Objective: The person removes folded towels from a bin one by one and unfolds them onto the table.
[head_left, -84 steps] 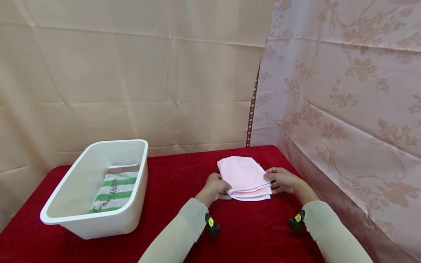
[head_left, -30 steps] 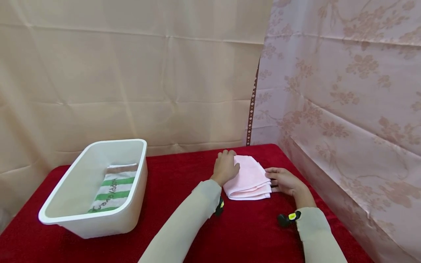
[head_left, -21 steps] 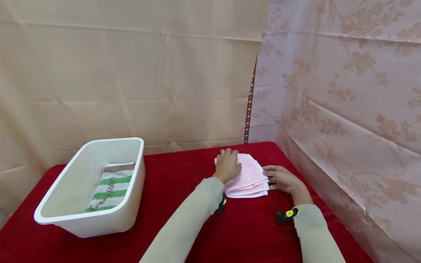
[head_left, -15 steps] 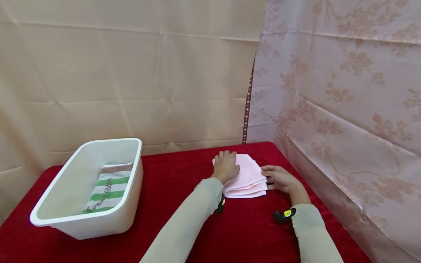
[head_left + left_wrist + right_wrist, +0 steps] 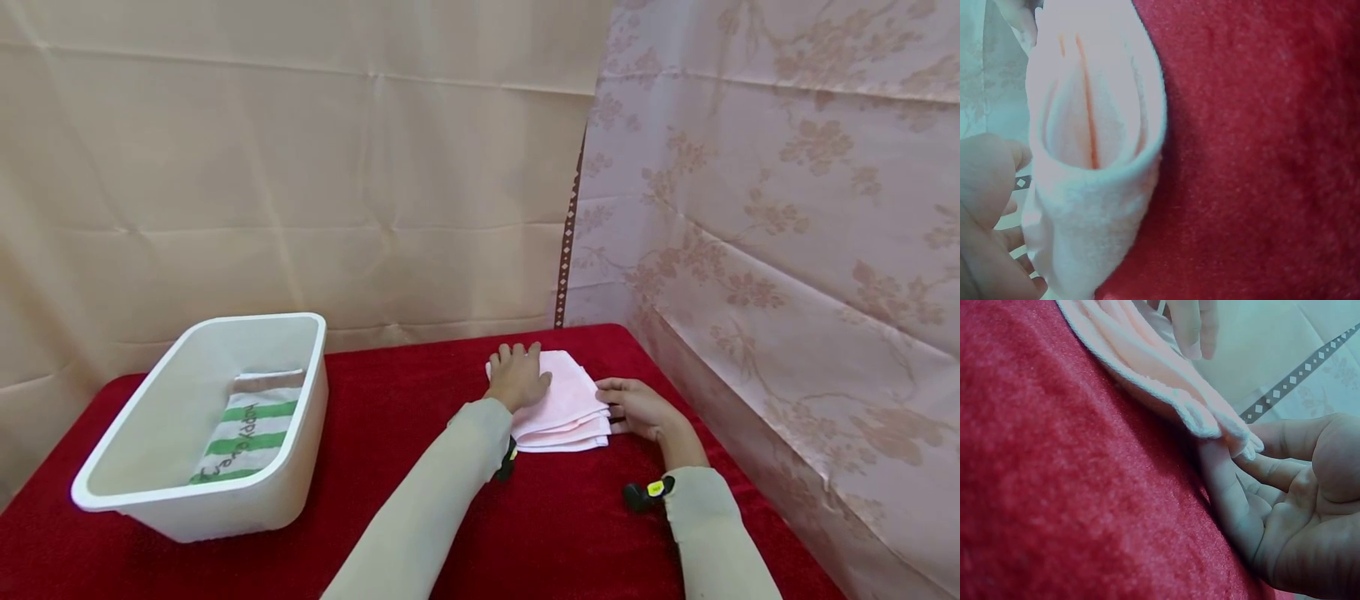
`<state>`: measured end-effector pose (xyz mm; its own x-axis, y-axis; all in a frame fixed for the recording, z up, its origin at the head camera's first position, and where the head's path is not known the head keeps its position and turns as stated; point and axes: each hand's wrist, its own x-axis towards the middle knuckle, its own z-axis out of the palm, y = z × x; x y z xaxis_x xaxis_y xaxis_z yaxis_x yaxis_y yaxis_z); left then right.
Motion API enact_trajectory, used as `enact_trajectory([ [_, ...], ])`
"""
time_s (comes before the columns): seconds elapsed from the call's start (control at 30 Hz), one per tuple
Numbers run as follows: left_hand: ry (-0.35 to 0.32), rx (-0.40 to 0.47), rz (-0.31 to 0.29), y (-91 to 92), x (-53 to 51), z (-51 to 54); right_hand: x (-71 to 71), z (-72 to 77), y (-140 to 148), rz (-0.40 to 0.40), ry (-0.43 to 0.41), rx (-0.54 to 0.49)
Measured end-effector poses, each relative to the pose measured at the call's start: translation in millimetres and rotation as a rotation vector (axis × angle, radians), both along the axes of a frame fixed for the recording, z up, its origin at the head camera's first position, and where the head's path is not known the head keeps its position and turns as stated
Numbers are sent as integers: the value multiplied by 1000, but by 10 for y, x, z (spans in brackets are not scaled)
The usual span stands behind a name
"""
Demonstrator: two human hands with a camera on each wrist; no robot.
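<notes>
Left hand [image 5: 517, 379] rests, fingers relaxed, on the pink cloth [image 5: 564, 402]; right hand [image 5: 642, 407], fingers pinching its layered edge. We judge uneven pulling could skew the folds.

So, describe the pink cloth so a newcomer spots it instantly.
On the red-covered table, look right of the white bin. The folded pink cloth is there, left hand over it, right hand at its edge. It's plain, unlike the green-striped, lettered towel in the bin.

Left grip [image 5: 517, 377] atop folded pink cloth [image 5: 567, 398], right grip [image 5: 640, 408] at its edge
</notes>
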<state>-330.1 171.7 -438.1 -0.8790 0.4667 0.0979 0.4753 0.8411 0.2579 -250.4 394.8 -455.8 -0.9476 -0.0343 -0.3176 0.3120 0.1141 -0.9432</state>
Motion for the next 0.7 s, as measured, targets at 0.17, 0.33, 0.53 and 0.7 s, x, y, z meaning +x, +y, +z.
enact_trajectory([
  [0.17,95,21,10,3,37,29,2,-14,10,6,0,-8],
  [0.33,156,-3,1,6,40,36,-2,-24,11,2,0,-1],
  [0.53,164,-11,-4,-10,42,58,-6,-22,8,23,8,-14],
  [0.7,155,44,-26,-25,32,123,-9,-21,23,12,7,-19],
])
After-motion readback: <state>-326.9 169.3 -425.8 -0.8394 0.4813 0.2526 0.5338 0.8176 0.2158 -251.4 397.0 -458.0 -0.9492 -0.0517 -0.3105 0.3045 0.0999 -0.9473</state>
